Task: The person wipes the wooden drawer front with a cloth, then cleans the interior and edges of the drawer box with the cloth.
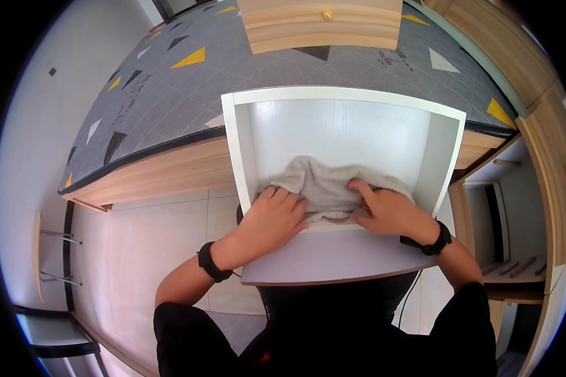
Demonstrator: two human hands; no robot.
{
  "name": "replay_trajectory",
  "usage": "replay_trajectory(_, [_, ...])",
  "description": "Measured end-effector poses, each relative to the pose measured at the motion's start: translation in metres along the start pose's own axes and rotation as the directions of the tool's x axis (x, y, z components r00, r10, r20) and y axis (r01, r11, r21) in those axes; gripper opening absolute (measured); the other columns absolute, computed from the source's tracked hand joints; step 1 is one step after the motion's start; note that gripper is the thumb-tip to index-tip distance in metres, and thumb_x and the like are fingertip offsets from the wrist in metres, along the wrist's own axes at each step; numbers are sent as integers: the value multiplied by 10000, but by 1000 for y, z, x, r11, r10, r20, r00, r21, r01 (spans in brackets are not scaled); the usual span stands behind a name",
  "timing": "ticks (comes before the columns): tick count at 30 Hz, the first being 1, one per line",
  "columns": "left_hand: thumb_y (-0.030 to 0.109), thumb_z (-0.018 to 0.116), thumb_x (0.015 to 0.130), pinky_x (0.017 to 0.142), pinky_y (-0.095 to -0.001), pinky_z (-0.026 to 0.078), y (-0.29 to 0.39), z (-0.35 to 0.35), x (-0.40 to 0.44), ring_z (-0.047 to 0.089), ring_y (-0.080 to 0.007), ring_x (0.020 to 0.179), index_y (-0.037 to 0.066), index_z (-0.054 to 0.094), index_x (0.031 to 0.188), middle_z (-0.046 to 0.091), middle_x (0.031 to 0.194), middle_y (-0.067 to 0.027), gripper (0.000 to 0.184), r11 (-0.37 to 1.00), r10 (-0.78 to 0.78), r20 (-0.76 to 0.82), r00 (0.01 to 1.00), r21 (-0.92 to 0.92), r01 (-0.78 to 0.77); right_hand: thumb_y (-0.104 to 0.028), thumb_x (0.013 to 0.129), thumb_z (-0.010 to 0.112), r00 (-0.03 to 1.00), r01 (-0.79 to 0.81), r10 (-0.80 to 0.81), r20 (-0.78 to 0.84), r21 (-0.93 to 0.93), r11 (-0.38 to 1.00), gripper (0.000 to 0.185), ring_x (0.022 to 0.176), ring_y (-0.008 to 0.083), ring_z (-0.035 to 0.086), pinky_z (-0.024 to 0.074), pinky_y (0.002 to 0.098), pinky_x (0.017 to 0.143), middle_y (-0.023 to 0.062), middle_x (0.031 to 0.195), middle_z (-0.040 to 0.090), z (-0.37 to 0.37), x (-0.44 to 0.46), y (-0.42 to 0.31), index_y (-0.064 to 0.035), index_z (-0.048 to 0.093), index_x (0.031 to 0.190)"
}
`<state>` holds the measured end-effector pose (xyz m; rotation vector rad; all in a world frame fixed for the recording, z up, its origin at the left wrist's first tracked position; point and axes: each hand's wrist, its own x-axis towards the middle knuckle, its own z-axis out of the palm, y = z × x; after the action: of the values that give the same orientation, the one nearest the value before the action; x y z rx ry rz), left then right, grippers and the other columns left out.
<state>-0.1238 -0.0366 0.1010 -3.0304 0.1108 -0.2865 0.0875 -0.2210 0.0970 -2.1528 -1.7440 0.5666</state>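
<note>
A crumpled light-grey cloth (327, 188) lies inside a white drawer box (333, 125), bunched against the wall nearest my body. My left hand (273, 217) is over the left wall's near corner, its fingers curled onto the cloth and their tips partly hidden in the folds. At the right end of the cloth is my right hand (390, 213), with thumb and index finger apart around a fold and the other fingers mostly hidden. The box's grey-white front panel (333, 257) faces me, below both wrists.
Beyond the box is a bed with a grey patterned mattress (163, 88). A wooden drawer or panel with a round knob (321, 25) sits on it. Wooden shelving (516, 207) stands at the right. Pale floor tiles (151, 251) show at the left.
</note>
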Motion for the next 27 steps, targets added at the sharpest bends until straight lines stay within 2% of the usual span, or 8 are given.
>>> replay_trajectory(2, [288, 675, 854, 926, -420, 443, 1, -5, 4, 506, -303, 1116, 29, 559, 1253, 549, 1148, -128, 489, 999, -28, -22, 999, -34, 28, -166, 849, 648, 1000, 3, -2, -27, 12, 1000, 522, 785, 372, 670, 525, 429, 717, 169, 834, 682, -2, 0, 3, -58, 421, 1307])
replay_trajectory(4, [258, 674, 868, 963, -443, 444, 0, -11, 8, 496, -347, 1160, 26, 513, 1337, 514, 1244, -154, 547, 997, -55, -42, 998, -65, 52, -155, 854, 651, 972, 81, -83, -219, -20, 997, 491, 814, 373, 664, 522, 433, 726, 183, 925, 673, -2, 1, 7, -53, 451, 1291])
replay_trajectory(6, [239, 685, 863, 1038, -506, 408, 0, -15, 9, 416, -443, 1264, 11, 445, 1403, 375, 1440, -233, 634, 997, -80, -19, 997, -23, 79, -144, 855, 639, 949, 89, -99, -298, -45, 995, 489, 834, 389, 655, 526, 441, 739, 217, 975, 651, -7, 2, 4, -42, 458, 1297])
replay_trajectory(9, [239, 693, 857, 1063, -559, 382, -1, -10, 10, 320, -511, 1337, 10, 411, 1429, 231, 1529, -292, 678, 985, -173, -43, 984, -22, 172, -120, 862, 617, 878, 99, -153, -453, -141, 985, 475, 860, 402, 640, 529, 455, 753, 238, 1041, 624, -12, 7, 10, -32, 470, 1304])
replay_trajectory(13, [235, 701, 845, 1069, -581, 370, -5, -7, 13, 278, -526, 1368, 14, 412, 1432, 156, 1551, -327, 690, 985, -175, -35, 984, -6, 174, -87, 876, 591, 764, 57, -230, -602, -292, 955, 425, 869, 393, 625, 528, 455, 748, 202, 1048, 620, -32, 10, 13, -37, 500, 1288])
replay_trajectory(16, [225, 711, 831, 1065, -590, 369, -7, -8, 14, 243, -532, 1391, 13, 417, 1430, 149, 1548, -334, 700, 989, -145, 34, 989, -37, 146, -83, 872, 598, 773, 20, -184, -607, -266, 964, 369, 843, 385, 623, 523, 450, 736, 186, 1024, 620, -44, 10, 15, -39, 562, 1237])
replay_trajectory(23, [285, 745, 785, 1107, -583, 311, -13, -19, 43, 256, -517, 1392, 70, 444, 1428, 170, 1521, -373, 741, 955, -246, -137, 959, 137, 265, -86, 847, 615, 643, 30, -291, -708, -357, 934, 352, 827, 374, 628, 516, 458, 720, 179, 950, 639, -62, 25, 15, -52, 610, 1197])
replay_trajectory(27, [302, 733, 799, 1128, -579, 278, -27, -18, 59, 258, -516, 1391, 99, 414, 1451, 197, 1507, -376, 753, 935, -301, -205, 931, 130, 331, -88, 831, 615, 720, -54, -183, -669, -317, 947, 378, 823, 375, 631, 518, 460, 722, 183, 946, 647, -67, 30, 28, -60, 611, 1208])
